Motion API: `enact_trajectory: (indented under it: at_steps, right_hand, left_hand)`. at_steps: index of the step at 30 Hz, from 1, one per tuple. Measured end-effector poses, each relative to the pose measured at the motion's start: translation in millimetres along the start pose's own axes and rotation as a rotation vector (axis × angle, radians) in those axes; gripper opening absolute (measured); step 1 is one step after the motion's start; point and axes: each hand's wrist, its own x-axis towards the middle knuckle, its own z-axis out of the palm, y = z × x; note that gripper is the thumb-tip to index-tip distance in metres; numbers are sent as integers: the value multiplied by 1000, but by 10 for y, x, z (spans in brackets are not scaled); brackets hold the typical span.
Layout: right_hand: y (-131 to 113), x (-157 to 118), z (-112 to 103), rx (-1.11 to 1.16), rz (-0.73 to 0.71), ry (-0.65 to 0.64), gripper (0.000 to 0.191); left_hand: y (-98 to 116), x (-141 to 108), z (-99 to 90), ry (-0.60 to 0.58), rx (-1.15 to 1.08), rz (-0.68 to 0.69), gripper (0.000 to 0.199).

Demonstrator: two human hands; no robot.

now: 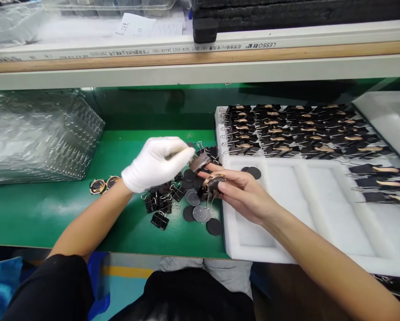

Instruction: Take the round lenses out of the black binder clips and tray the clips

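My left hand (161,161), in a white glove, pinches a black binder clip (200,162) by its wire handles. Bare-skinned, my right hand (241,194) grips a gold-rimmed watch case (214,182) with a dark disc against it; a second clip's wire handles stick out below the case. The two hands are close together, with the left hand's clip just above the watch case. Under them on the green table lie several loose binder clips (159,220), black discs (214,226) and clear round discs (201,214). Two gold watch cases (97,186) sit left of my left forearm.
On the right, a white foam tray (273,252) holds rows of clipped watch cases (275,130). Stacked clear plastic trays (39,138) stand at the left. A shelf edge (173,69) runs across the back, carrying papers (138,26) and black foam (303,15).
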Motion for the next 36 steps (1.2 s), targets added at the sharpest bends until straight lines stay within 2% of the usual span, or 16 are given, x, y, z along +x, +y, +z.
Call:
enact_trajectory:
  at_steps: [2,4,6,8,11,16,20,23,25,30,36]
  right_hand:
    - [-10,-18,-16,-4,-49,-60,18]
    - [-36,-39,-49,-45,-89,-103,15]
    - [-67,-59,-83,-111,-104,-132,14]
    - [-94,-75,-99,-176,-88,-139,13]
    - [-139,-86,-96,-259,-69,-125,11]
    - [-257,-105,-113,-414,-34,-149,14]
    - [-338,-124,-177,-537,-59,-73,20]
    - [-368,-123,-242,-618,-74,-16,16]
    - [-380,-117,-287,-624,-69,-26,19]
    - [-386,-123,-362,-645,-90,-76,26]
    - [-362,-148,-350,-680,-106,-14,29]
  left_hand:
    - [125,-30,59,-38,-64,31,38]
    - [188,-53,69,-163,-112,41,42]
    - [205,-71,54,-294,-145,5,46]
    - [211,-90,52,-356,-127,-52,53]
    - [243,-121,108,-352,-41,-76,58]
    - [278,-130,202,-331,44,-8,53]
    - [236,-94,146,-316,-87,-94,49]
    - [238,-82,101,-385,-250,-200,49]
    - [261,-88,100,-450,-343,-223,47]
    - [309,-119,154,-500,-362,-104,44]
    - [294,-144,164,-504,-327,-73,45]
